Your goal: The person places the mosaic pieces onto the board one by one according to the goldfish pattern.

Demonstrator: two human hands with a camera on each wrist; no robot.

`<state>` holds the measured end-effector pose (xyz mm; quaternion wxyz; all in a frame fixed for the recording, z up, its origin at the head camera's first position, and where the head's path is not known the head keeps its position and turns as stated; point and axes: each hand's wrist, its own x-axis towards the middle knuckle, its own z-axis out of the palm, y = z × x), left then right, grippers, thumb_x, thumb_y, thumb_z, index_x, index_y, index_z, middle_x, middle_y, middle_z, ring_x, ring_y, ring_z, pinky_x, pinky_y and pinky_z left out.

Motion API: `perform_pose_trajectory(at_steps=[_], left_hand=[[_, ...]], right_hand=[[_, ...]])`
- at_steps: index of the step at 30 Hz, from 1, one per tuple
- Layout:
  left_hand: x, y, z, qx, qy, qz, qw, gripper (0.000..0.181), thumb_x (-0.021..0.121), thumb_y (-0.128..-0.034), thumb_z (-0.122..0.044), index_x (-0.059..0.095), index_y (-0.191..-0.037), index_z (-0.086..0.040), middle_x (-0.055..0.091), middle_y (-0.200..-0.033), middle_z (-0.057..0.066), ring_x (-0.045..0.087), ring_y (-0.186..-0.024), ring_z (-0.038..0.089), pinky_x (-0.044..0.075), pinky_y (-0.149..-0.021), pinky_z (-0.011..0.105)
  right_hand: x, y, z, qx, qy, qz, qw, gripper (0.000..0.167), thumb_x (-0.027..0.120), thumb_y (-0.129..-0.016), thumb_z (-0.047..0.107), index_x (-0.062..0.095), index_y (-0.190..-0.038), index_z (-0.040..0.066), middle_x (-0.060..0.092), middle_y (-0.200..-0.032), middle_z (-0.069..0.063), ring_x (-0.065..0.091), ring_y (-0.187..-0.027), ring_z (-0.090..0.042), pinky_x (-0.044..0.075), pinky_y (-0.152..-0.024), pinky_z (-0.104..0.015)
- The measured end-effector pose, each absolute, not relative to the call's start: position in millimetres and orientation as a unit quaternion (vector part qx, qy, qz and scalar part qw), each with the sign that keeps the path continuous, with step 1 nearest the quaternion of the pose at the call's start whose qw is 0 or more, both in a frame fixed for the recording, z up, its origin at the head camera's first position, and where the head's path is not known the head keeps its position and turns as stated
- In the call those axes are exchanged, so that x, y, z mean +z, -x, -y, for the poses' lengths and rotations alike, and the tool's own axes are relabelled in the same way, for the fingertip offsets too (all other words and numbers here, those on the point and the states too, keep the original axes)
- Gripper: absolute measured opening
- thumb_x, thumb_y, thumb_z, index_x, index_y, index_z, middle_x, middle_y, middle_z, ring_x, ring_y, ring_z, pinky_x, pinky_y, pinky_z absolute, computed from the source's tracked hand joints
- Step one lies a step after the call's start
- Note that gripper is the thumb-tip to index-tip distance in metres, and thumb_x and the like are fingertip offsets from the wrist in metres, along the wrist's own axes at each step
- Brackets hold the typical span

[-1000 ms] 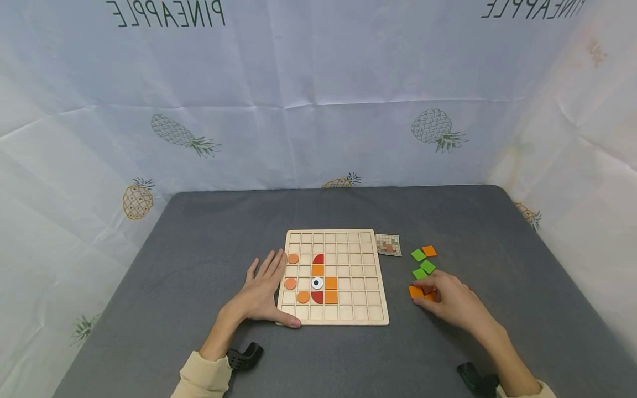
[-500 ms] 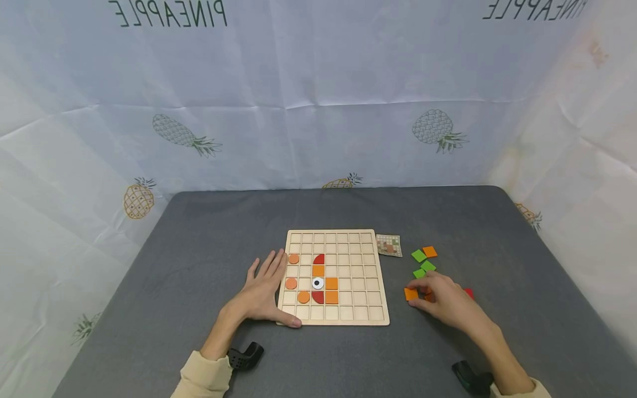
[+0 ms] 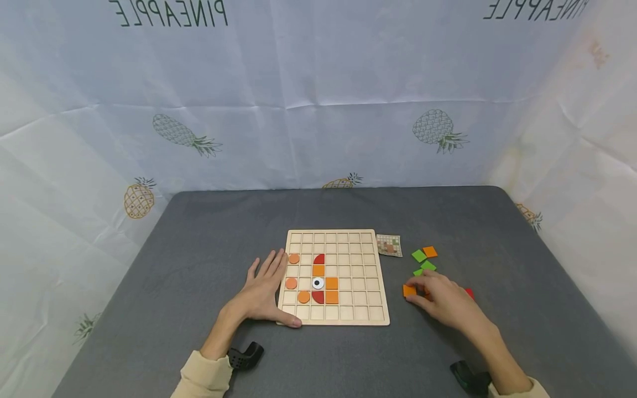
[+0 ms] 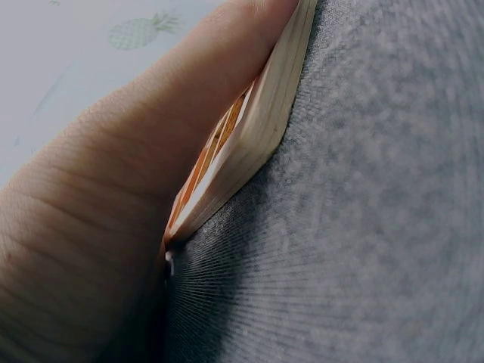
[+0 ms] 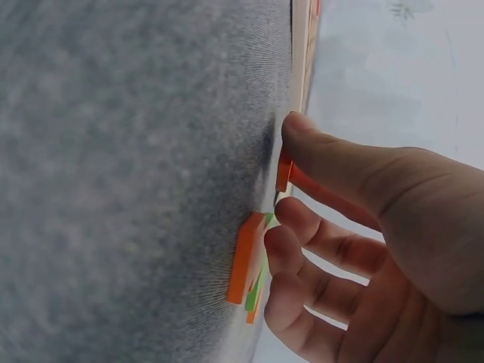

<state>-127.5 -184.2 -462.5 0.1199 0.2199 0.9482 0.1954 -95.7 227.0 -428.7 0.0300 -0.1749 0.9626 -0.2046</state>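
My left hand point(image 3: 261, 293) lies along the left edge of a wooden grid board point(image 3: 353, 314), fingers straight and spread, thumb on the front-left corner. In the left wrist view the thumb covers part of the board's edge point(image 4: 257, 128). To the board's right, my right hand point(image 3: 448, 301) pinches an orange square tile point(image 3: 409, 291) between thumb and index finger. The right wrist view shows that tile point(image 5: 284, 170) low over the table, with another orange tile point(image 5: 246, 257) lying under the other fingers. A red piece point(image 3: 469, 292) peeks out from behind the right hand.
Several green tiles point(image 3: 418, 255) and an orange tile point(image 3: 430, 251) lie beyond the right hand. A small pattern card point(image 3: 389, 246) touches or nearly touches the board's right edge. On the board sit orange discs point(image 3: 291, 283), orange squares point(image 3: 331, 283), red quarter-rounds point(image 3: 319, 259) and an eye piece point(image 3: 317, 283).
My right hand has shifted slightly left, carrying the orange tile away from the pieces beneath it, and the red piece has come into view. The left hand and board have stayed put.
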Motion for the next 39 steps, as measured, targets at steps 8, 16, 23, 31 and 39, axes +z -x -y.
perform_pose_trajectory(at_steps=[8, 16, 23, 31, 39], left_hand=[[-462, 127, 184, 0.194, -0.221, -0.948, 0.120, 0.150, 0.083, -0.0587, -0.075, 0.005, -0.164, -0.002, 0.000, -0.174, 0.018, 0.000, -0.161, 0.041, -0.001, -0.122, 0.069], [-461, 128, 183, 0.195, -0.220, -0.948, 0.120, 0.151, 0.083, -0.0583, -0.075, 0.005, -0.164, -0.002, 0.000, -0.174, 0.018, 0.000, -0.161, 0.040, -0.001, -0.122, 0.069], [-462, 128, 183, 0.194, -0.218, -0.949, 0.121, 0.151, 0.083, -0.0586, -0.075, 0.005, -0.164, -0.002, 0.000, -0.174, 0.018, 0.000, -0.161, 0.040, -0.001, -0.122, 0.070], [-461, 127, 183, 0.197, -0.219, -0.948, 0.120, 0.150, 0.084, -0.0587, -0.075, 0.006, -0.164, -0.002, 0.000, -0.173, 0.018, 0.000, -0.161, 0.041, -0.001, -0.122, 0.070], [-461, 127, 184, 0.196, -0.224, -0.948, 0.116, 0.149, 0.083, -0.0596, -0.074, 0.006, -0.164, -0.001, 0.001, -0.173, 0.019, 0.000, -0.161, 0.042, -0.001, -0.122, 0.070]], right_hand=[[-423, 96, -223, -0.203, 0.167, -0.965, 0.021, 0.022, 0.078, -0.090, 0.027, 0.078, -0.110, 0.017, 0.058, -0.086, 0.008, 0.042, -0.069, -0.005, 0.034, -0.055, -0.022], [-417, 99, -214, -0.209, 0.168, -0.963, 0.005, 0.021, 0.079, -0.090, 0.028, 0.078, -0.109, 0.019, 0.067, -0.099, 0.003, 0.056, -0.079, -0.008, 0.045, -0.062, -0.027], [-408, 104, -201, -0.214, 0.176, -0.961, -0.001, 0.024, 0.079, -0.090, 0.026, 0.078, -0.112, 0.017, 0.068, -0.100, 0.002, 0.057, -0.077, -0.007, 0.045, -0.060, -0.024], [-402, 115, -172, -0.211, 0.211, -0.954, -0.021, 0.028, 0.079, -0.090, 0.024, 0.078, -0.114, 0.011, 0.068, -0.130, -0.021, 0.071, -0.086, -0.024, 0.042, -0.056, -0.021], [-406, 127, -127, -0.227, 0.223, -0.948, -0.007, 0.026, 0.081, -0.088, 0.025, 0.078, -0.112, 0.012, 0.069, -0.099, -0.002, 0.052, -0.073, -0.008, 0.048, -0.065, -0.024]])
